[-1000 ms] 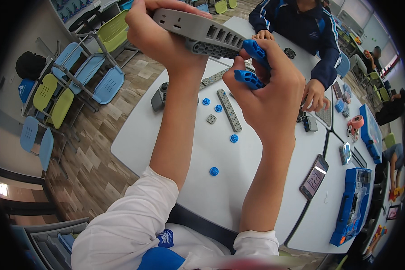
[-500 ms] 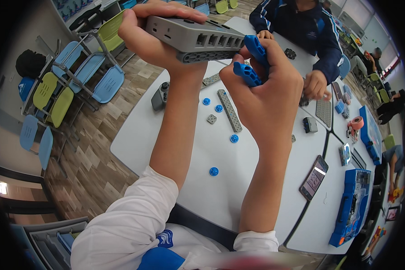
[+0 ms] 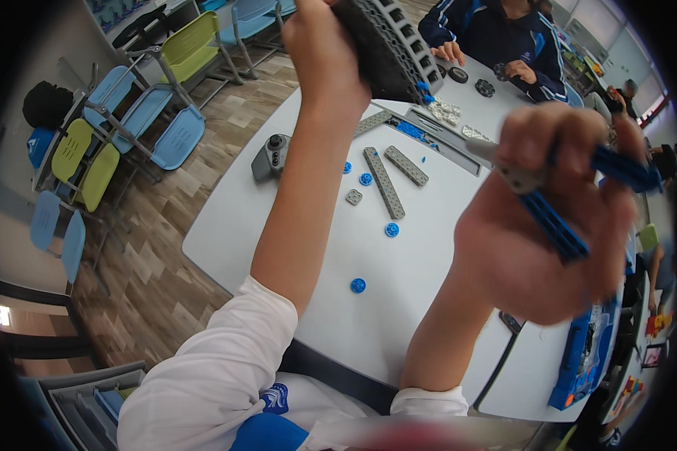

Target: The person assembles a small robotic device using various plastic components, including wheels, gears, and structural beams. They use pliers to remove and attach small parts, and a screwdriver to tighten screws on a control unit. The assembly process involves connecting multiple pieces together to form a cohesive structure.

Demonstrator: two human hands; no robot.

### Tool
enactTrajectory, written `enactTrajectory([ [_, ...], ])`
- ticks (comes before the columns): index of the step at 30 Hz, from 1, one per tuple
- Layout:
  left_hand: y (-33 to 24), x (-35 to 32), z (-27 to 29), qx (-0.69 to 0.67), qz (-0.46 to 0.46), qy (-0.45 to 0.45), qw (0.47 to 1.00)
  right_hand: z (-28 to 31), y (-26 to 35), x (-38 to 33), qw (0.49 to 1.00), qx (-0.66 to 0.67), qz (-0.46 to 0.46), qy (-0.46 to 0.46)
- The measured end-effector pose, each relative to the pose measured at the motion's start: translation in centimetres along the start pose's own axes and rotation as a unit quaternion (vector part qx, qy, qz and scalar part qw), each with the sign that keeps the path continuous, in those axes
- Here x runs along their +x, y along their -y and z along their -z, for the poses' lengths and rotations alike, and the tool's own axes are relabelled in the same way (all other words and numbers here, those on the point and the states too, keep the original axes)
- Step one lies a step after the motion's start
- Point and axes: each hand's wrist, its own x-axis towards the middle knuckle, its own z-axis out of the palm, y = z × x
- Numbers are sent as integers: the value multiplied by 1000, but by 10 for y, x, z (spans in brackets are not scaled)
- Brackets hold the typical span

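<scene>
left hand (image 3: 325,60) has a chunky grey block (image 3: 387,49) gripped up above the white table (image 3: 331,331), dark face tilted into view, though the fingers run off the top edge. little blue peg (image 3: 427,98) at its lower corner. right hand (image 3: 534,240) is pretty blurry but curled around a blue-handled tool (image 3: 555,225), apart from the block, grey tip pointing left. below on the table: grey bars (image 3: 384,183), blue wheels (image 3: 392,230), and a controller (image 3: 267,161) just beside the left forearm.
</scene>
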Motion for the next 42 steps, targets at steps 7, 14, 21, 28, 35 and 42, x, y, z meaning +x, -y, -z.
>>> enactTrajectory([
  [7, 14, -32, -33, 56, 150, 21, 987, 18, 9, 3, 998, 60, 22, 0],
  [14, 12, -46, -47, 42, 162, 81, 983, 16, 0, 0, 999, 40, 19, -23],
  [21, 20, -41, -39, 45, 182, 67, 980, 15, 1, -2, 998, 43, 35, -32],
  [28, 26, -46, -42, 52, 171, 59, 982, 17, -8, 6, 992, -58, 91, -69],
  [35, 44, -51, -42, 45, 187, 102, 976, 20, -3, 10, 988, -93, 96, -78],
  [42, 53, -53, -44, -21, 233, 111, 966, 20, -11, 5, 986, -107, 85, -93],
])
